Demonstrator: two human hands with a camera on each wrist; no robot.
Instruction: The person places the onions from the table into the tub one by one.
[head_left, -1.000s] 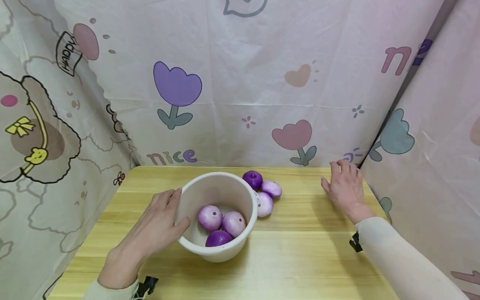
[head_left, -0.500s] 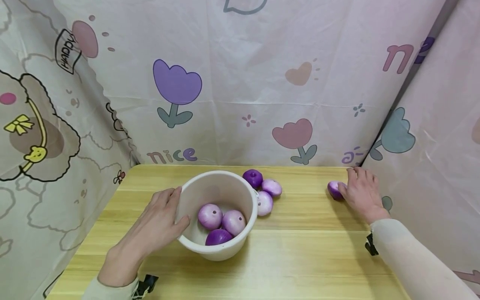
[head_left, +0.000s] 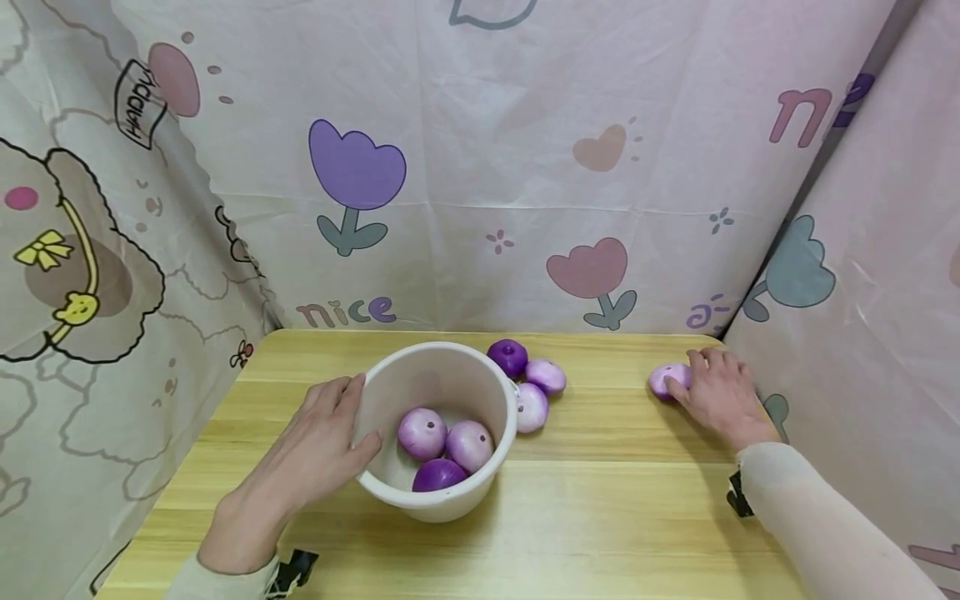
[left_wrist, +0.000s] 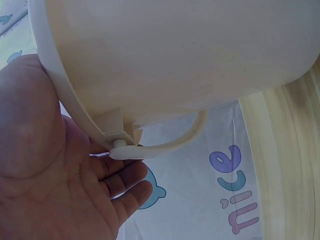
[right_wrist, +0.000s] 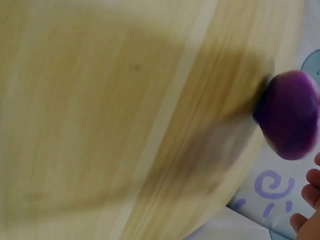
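Note:
In the head view my left hand [head_left: 311, 454] grips the left rim of a white bucket [head_left: 491, 479], thumb inside. In the left wrist view its fingers lie under the rim, next to the bucket handle [left_wrist: 167, 147]. Inside the bucket sit a pale lilac onion [head_left: 422, 433], another pale onion [head_left: 469, 446] and a dark purple one [head_left: 439, 476]. My right hand [head_left: 723, 398] holds an onion [head_left: 666, 381] at the table's far right corner, thumb on its near side. In the right wrist view that onion shows a dark purple side; several fingertips [right_wrist: 312, 192] hang below it.
Just behind the bucket's right side lie a dark purple onion [head_left: 507, 357], a flatter pale one [head_left: 546, 377] and a lilac one [head_left: 532, 408]. A wooden table [head_left: 600, 517] is under everything. A printed cloth [head_left: 480, 167] stands along its back and sides.
My right hand has moved right and uncovered the onion at the corner, which has turned from its dark side to a pale side in the head view. My left hand and the bucket stay put.

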